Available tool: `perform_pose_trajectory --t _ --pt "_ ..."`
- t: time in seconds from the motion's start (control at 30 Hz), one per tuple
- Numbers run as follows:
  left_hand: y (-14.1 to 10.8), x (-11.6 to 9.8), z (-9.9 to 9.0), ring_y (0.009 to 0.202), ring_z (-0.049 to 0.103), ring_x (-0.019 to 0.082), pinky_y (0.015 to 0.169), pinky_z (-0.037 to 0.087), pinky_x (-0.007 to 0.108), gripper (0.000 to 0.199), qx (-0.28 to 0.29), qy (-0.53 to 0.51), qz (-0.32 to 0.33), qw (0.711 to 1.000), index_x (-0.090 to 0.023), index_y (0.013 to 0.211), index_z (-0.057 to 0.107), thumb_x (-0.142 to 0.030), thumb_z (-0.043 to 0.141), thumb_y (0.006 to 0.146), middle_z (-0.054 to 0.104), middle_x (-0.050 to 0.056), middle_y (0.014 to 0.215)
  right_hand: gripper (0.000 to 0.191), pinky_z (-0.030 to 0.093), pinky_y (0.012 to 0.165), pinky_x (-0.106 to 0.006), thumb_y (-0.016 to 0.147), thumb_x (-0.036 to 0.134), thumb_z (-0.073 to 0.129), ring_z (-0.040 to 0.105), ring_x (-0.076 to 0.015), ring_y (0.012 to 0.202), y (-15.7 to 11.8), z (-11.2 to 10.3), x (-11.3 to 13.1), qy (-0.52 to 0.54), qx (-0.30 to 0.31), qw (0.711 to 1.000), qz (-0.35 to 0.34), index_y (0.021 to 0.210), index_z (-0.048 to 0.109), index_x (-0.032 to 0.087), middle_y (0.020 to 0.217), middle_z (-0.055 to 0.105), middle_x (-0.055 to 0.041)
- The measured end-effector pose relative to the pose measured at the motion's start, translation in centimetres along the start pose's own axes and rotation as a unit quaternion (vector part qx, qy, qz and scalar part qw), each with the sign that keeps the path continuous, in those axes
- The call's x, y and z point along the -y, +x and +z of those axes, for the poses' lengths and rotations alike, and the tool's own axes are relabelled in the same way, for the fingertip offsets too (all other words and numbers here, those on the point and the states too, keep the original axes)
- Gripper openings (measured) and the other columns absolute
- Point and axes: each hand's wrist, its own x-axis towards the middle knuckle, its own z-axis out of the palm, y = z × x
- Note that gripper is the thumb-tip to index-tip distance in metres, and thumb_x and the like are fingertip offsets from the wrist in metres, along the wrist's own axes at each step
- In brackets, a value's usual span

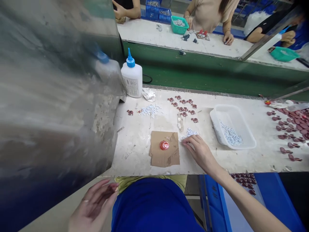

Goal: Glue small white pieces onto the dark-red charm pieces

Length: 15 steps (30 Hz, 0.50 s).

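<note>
Red domed piece (164, 145) sits on a torn cardboard scrap (166, 158) at the middle of the table (135, 161), and the right hand (199, 151) lies open at its 3 o'clock, holding nothing visible, its fingertips (184, 143) at the edge of a small heap of white pieces (189, 132). The left hand (94, 203) is loosely curled below the table edge at 7 o'clock, and whether its palm holds anything is too blurred to tell, while a white glue bottle (131, 77) stands at 11 o'clock

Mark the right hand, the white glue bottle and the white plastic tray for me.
Right hand (199, 151): head view, on the back of the hand.
White glue bottle (132, 80): head view, on its body above the label.
White plastic tray (214, 124): head view, on its left wall.
</note>
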Motion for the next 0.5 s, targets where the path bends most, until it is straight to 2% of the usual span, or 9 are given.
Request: perform_pose_trajectory --t 0.03,0.07,0.23,0.4,0.5 --pt "0.4 -0.1 0.9 0.093 0.079 0.018 0.083 0.063 0.015 0.038 0.051 -0.014 0.029 0.998 -0.022 0.108 0.068 -0.047 0.08 0.082 0.08 0.004 0.099 0.014 0.052 0.078 -0.039 0.105 0.024 0.053 0.065 -0.026 0.091 -0.1 -0.1 0.2 0.004 0.001 1.0 0.001 0.099 0.066 0.022 0.096 0.071 -0.0073" --pt "0.8 -0.3 1.8 0.094 0.079 0.019 0.084 0.063 0.016 0.037 0.066 -0.016 0.041 0.997 -0.021 0.107 0.069 -0.046 0.079 0.083 0.08 0.006 0.102 0.014 0.053 0.076 -0.038 0.105 0.024 0.053 0.066 -0.0252 0.088 -0.2 -0.1 0.3 0.007 0.001 1.0 0.004 0.099 0.066 0.023 0.094 0.071 -0.0069" --pt "2.5 -0.8 5.6 0.096 0.079 0.019 0.086 0.063 0.02 0.037 0.097 -0.024 0.091 0.991 -0.019 0.115 0.074 -0.048 0.068 0.092 0.079 0.009 0.106 0.017 0.056 0.074 -0.039 0.104 0.03 0.055 0.07 -0.0249 0.083 -1.0 -0.3 0.4 0.007 -0.023 0.999 0.044 0.102 0.069 0.022 0.093 0.074 -0.007" --pt "3.7 -1.1 6.7 0.091 0.079 0.016 0.086 0.062 0.018 0.027 0.121 -0.003 0.164 0.979 -0.022 0.11 0.078 -0.038 0.073 0.089 0.08 0.005 0.098 0.022 0.056 0.063 -0.035 0.104 0.036 0.056 0.069 -0.0213 0.068 -1.9 -0.1 1.1 0.023 -0.031 0.996 0.085 0.098 0.071 0.022 0.085 0.074 -0.005" --pt "4.2 -1.5 6.8 0.085 0.075 0.01 0.081 0.06 0.013 0.017 0.112 0.02 0.212 0.971 -0.026 0.107 0.079 -0.032 0.072 0.092 0.079 0.001 0.097 0.023 0.057 0.064 -0.035 0.104 0.038 0.057 0.069 -0.021 0.069 -2.2 0.8 1.6 0.037 -0.026 0.995 0.088 0.097 0.072 0.022 0.084 0.073 -0.0056"
